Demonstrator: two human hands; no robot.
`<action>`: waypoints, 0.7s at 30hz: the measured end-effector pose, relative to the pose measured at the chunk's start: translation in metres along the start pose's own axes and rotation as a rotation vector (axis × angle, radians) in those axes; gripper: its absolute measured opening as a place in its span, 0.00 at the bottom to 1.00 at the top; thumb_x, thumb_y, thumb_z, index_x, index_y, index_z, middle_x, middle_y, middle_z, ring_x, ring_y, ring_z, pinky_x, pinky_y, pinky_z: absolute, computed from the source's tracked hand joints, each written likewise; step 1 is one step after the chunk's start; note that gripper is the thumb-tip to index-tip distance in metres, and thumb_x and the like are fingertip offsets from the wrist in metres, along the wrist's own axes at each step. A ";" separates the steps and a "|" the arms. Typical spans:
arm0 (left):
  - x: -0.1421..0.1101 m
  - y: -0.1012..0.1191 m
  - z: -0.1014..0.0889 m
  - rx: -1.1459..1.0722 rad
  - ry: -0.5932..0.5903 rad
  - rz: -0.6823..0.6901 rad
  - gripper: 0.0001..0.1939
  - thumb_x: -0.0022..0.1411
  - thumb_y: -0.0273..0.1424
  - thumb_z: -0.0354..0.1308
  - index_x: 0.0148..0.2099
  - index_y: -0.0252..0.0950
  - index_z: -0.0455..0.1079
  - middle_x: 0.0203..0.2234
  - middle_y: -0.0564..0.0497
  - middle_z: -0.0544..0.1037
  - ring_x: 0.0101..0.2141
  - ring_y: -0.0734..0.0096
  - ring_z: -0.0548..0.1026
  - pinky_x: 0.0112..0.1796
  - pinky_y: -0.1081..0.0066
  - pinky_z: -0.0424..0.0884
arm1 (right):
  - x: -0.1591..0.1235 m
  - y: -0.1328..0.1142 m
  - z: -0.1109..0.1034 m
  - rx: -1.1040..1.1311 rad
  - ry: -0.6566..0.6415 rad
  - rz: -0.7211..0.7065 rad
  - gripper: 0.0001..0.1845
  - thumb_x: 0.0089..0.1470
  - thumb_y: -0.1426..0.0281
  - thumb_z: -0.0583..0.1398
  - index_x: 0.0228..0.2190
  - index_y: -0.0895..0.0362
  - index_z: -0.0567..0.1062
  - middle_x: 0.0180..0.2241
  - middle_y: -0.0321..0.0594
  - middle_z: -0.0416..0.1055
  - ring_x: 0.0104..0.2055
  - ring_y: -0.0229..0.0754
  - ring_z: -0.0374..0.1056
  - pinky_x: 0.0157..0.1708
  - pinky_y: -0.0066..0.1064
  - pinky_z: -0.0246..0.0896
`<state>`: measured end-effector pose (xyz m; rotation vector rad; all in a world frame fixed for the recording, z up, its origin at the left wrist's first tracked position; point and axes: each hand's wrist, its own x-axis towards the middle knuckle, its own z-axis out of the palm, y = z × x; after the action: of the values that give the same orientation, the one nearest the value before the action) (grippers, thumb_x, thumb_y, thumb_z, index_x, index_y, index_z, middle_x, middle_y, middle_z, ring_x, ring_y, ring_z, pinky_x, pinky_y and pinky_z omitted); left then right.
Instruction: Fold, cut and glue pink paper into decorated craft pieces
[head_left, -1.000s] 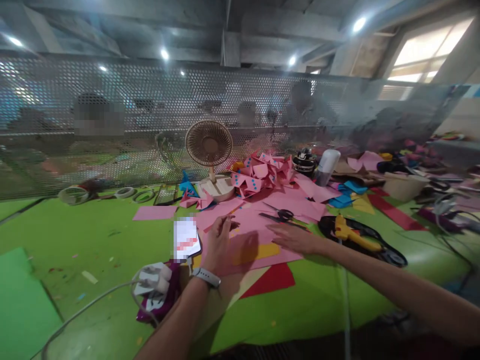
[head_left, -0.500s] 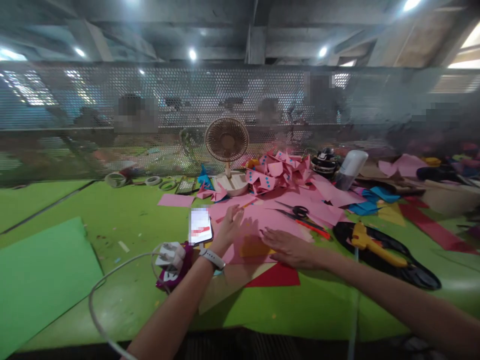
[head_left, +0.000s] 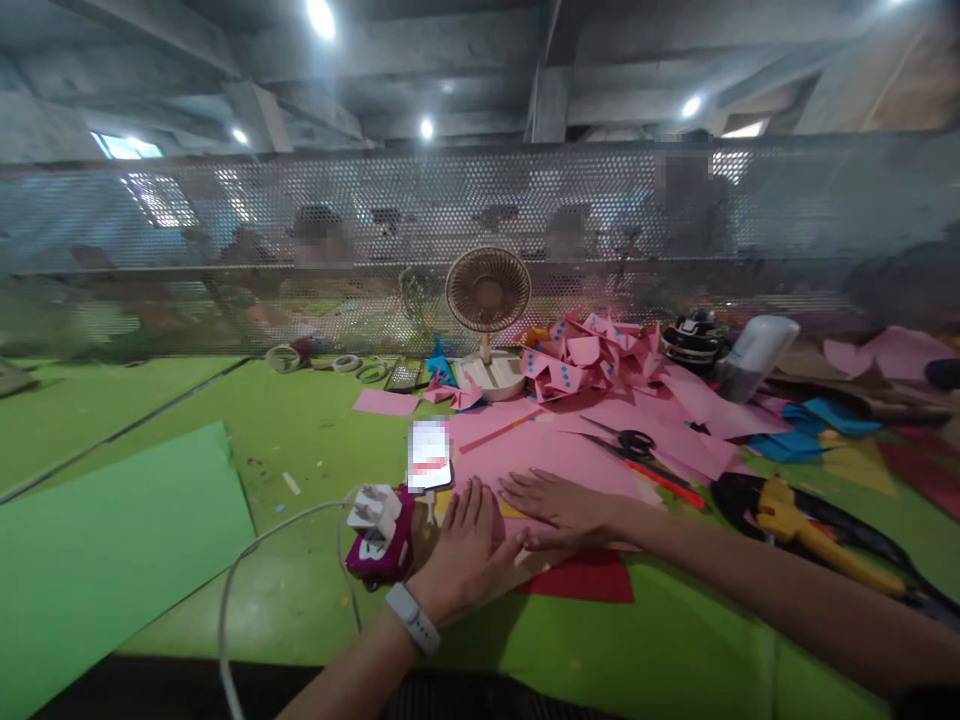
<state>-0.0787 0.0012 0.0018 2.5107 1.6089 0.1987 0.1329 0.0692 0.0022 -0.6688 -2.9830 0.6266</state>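
My left hand (head_left: 466, 560), with a white watch band on its wrist, lies flat with fingers spread at the near-left part of the stacked paper. My right hand (head_left: 561, 508) rests flat beside it, fingers stretched out over pink paper (head_left: 517, 450). The thumbs come close together. Parts of an orange-yellow piece of paper (head_left: 512, 506) show around the fingertips. A red piece of paper (head_left: 589, 578) sticks out below my right hand. Neither hand grips anything; my palms cover some of the paper.
Left of my hands are a phone (head_left: 430, 455) and a purple power block (head_left: 382, 545) with a cable. Scissors (head_left: 636, 441), a red-handled cutter (head_left: 671, 483) and a yellow glue gun (head_left: 814, 535) lie right. Behind stand a fan (head_left: 487, 290) and folded pink paper shapes (head_left: 592, 355).
My left hand has come down and nearer to me, from half raised to flat on the paper. My right hand has slid a little left over the paper. The view has turned left.
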 end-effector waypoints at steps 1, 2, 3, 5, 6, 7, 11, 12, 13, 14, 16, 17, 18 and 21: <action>-0.002 -0.002 0.003 0.031 0.006 0.018 0.41 0.63 0.52 0.34 0.64 0.22 0.45 0.62 0.32 0.48 0.62 0.52 0.42 0.58 0.53 0.46 | 0.002 0.004 -0.001 -0.002 -0.003 -0.003 0.41 0.56 0.49 0.48 0.62 0.59 0.43 0.64 0.49 0.35 0.66 0.47 0.29 0.62 0.45 0.23; -0.002 -0.004 0.005 0.038 0.013 0.036 0.40 0.63 0.51 0.34 0.64 0.23 0.45 0.62 0.33 0.48 0.62 0.53 0.41 0.58 0.53 0.46 | 0.004 0.009 -0.003 -0.002 -0.001 0.002 0.43 0.55 0.48 0.49 0.62 0.58 0.43 0.64 0.48 0.34 0.66 0.47 0.29 0.62 0.44 0.22; -0.003 -0.006 0.007 0.040 0.023 0.054 0.40 0.63 0.51 0.34 0.64 0.24 0.45 0.62 0.34 0.47 0.62 0.54 0.40 0.58 0.53 0.46 | 0.007 0.014 -0.006 0.001 0.005 0.022 0.44 0.54 0.47 0.49 0.62 0.58 0.43 0.64 0.48 0.34 0.66 0.48 0.29 0.62 0.44 0.22; -0.003 -0.009 0.011 0.066 0.059 0.100 0.40 0.63 0.52 0.35 0.64 0.24 0.45 0.62 0.33 0.46 0.62 0.53 0.40 0.58 0.53 0.46 | 0.011 0.023 -0.013 0.009 0.026 0.111 0.45 0.54 0.46 0.48 0.62 0.60 0.43 0.64 0.49 0.34 0.66 0.49 0.30 0.62 0.43 0.25; -0.004 -0.011 0.013 0.080 0.073 0.115 0.41 0.62 0.52 0.36 0.64 0.24 0.45 0.62 0.33 0.45 0.62 0.52 0.40 0.58 0.53 0.47 | 0.013 0.026 -0.017 0.014 0.038 0.166 0.45 0.54 0.46 0.47 0.62 0.61 0.43 0.64 0.49 0.34 0.66 0.49 0.31 0.63 0.43 0.26; -0.004 -0.012 0.014 0.091 0.087 0.126 0.41 0.62 0.52 0.36 0.65 0.24 0.44 0.62 0.33 0.45 0.62 0.51 0.40 0.58 0.52 0.47 | 0.014 0.028 -0.020 0.018 0.054 0.213 0.45 0.54 0.46 0.47 0.62 0.62 0.42 0.64 0.50 0.34 0.66 0.49 0.31 0.63 0.42 0.27; -0.008 -0.014 0.016 0.106 0.100 0.160 0.41 0.61 0.53 0.38 0.66 0.27 0.41 0.63 0.35 0.44 0.62 0.51 0.40 0.58 0.52 0.47 | 0.018 0.016 -0.018 0.044 0.096 0.128 0.42 0.56 0.48 0.47 0.62 0.59 0.40 0.65 0.45 0.32 0.66 0.48 0.29 0.63 0.42 0.25; -0.009 -0.014 0.015 0.107 0.088 0.154 0.42 0.61 0.53 0.38 0.66 0.26 0.41 0.63 0.35 0.44 0.62 0.51 0.40 0.58 0.53 0.47 | 0.019 0.011 -0.014 0.046 0.091 0.053 0.41 0.56 0.49 0.47 0.62 0.57 0.40 0.65 0.44 0.33 0.66 0.47 0.29 0.63 0.41 0.24; -0.009 -0.013 0.014 0.107 0.072 0.144 0.43 0.61 0.53 0.37 0.65 0.25 0.42 0.63 0.34 0.44 0.62 0.51 0.40 0.58 0.54 0.47 | 0.021 0.008 -0.010 0.044 0.078 -0.017 0.41 0.57 0.50 0.47 0.62 0.57 0.40 0.65 0.43 0.34 0.66 0.45 0.30 0.63 0.40 0.25; -0.010 -0.012 0.013 0.107 0.056 0.131 0.43 0.61 0.54 0.37 0.65 0.24 0.43 0.63 0.34 0.44 0.62 0.51 0.41 0.58 0.54 0.46 | 0.022 0.006 -0.006 0.038 0.064 -0.069 0.40 0.57 0.50 0.47 0.62 0.56 0.41 0.65 0.44 0.35 0.66 0.45 0.31 0.63 0.39 0.25; -0.010 -0.011 0.011 0.108 0.035 0.122 0.43 0.60 0.55 0.36 0.65 0.23 0.44 0.62 0.34 0.45 0.62 0.50 0.41 0.58 0.54 0.46 | 0.025 0.010 -0.002 0.005 0.051 -0.084 0.40 0.57 0.50 0.47 0.62 0.56 0.42 0.64 0.45 0.36 0.66 0.45 0.32 0.63 0.40 0.26; -0.010 -0.011 0.010 0.109 0.030 0.125 0.43 0.60 0.55 0.36 0.65 0.24 0.45 0.62 0.34 0.46 0.62 0.50 0.42 0.58 0.53 0.46 | 0.026 0.016 -0.003 -0.019 0.051 -0.055 0.40 0.56 0.49 0.47 0.62 0.56 0.43 0.64 0.45 0.36 0.66 0.46 0.31 0.62 0.42 0.25; -0.010 -0.012 0.009 0.110 0.027 0.131 0.44 0.60 0.55 0.36 0.65 0.24 0.45 0.62 0.33 0.46 0.62 0.50 0.42 0.58 0.53 0.46 | 0.027 0.023 -0.006 -0.042 0.057 -0.007 0.40 0.56 0.49 0.47 0.62 0.57 0.44 0.64 0.46 0.35 0.66 0.46 0.31 0.62 0.43 0.25; -0.012 -0.014 0.008 0.104 0.019 0.147 0.46 0.59 0.56 0.37 0.65 0.21 0.44 0.62 0.31 0.44 0.62 0.49 0.41 0.58 0.53 0.46 | 0.028 0.048 -0.017 -0.065 0.082 0.127 0.41 0.55 0.47 0.46 0.62 0.58 0.45 0.64 0.47 0.37 0.66 0.48 0.32 0.62 0.44 0.25</action>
<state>-0.0943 -0.0045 -0.0096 2.7154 1.4780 0.1600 0.1288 0.1270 -0.0024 -0.8716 -2.9136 0.4968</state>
